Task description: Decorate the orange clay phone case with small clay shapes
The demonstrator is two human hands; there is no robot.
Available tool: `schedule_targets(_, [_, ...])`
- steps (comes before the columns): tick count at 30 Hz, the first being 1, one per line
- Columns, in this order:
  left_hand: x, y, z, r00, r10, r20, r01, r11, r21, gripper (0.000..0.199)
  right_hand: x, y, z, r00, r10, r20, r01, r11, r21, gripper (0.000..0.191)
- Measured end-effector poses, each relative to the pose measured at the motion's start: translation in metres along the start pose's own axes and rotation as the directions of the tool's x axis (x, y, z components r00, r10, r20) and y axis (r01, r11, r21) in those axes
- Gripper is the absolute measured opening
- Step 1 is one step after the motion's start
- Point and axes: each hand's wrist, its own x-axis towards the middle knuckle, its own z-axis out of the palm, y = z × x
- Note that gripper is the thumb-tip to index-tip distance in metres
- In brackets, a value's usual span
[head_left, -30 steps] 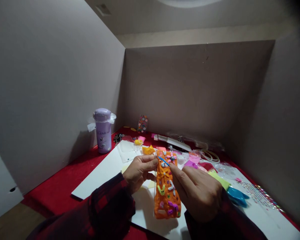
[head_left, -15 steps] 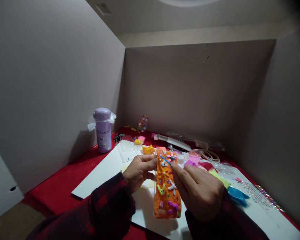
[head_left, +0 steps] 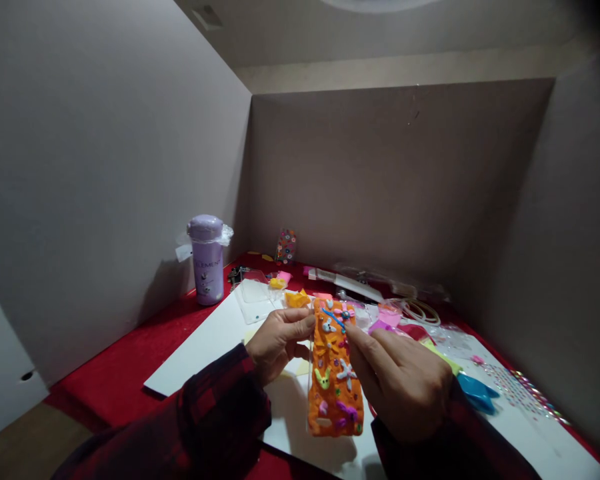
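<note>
An orange clay-covered phone case (head_left: 331, 393) stands tilted above the white board, decorated with small flowers, a yellow bunny shape and gems. My left hand (head_left: 280, 340) pinches its upper left edge between thumb and fingers. Across the top of the case lies a thin blue strip (head_left: 334, 319). The index fingertip of my right hand (head_left: 403, 373) touches the case's upper right side, close to the strip's lower end. The other fingers of that hand are curled, and whether they hold anything is hidden.
A purple bottle (head_left: 208, 263) stands at the left on the red cloth (head_left: 110, 373). Clear cases, orange clay (head_left: 297, 299), packets and cables lie behind the hands. On the white board (head_left: 195, 347) at right are a blue packet (head_left: 476, 393) and gem sheets (head_left: 517, 390).
The right end of the blue strip now lies closer against the case. My right hand has shifted slightly right; my left hand keeps its hold.
</note>
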Motion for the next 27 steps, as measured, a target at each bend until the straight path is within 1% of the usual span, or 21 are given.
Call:
schedule_targets(7, [0.0008,0.0003,0.0004,1.0,0.008,0.02,-0.008,1.0,-0.002,0.032,0.0028,-0.0021,-0.0008,0.998,-0.055,0.017,0.054,0.998,0.028,0.012])
schedule_targets(10, [0.0009,0.0006,-0.0006,1.0,0.005,0.017,-0.005,1.0,-0.006,0.03,0.0025,-0.0016,-0.0017,1.0,-0.019,0.005,0.019,1.0,0.021,0.013])
schedule_targets(15, [0.0005,0.0009,-0.002,1.0,0.0,0.0,0.0,1.0,-0.015,0.029,0.001,0.0002,-0.0022,0.999,0.033,0.004,-0.033,0.997,0.074,0.012])
schedule_targets(27, [-0.0006,0.0026,0.0009,1.0,-0.004,0.023,0.005,0.999,-0.042,0.029,0.0013,0.0004,-0.0032,1.0,0.017,0.026,-0.019,0.996,0.086,0.014])
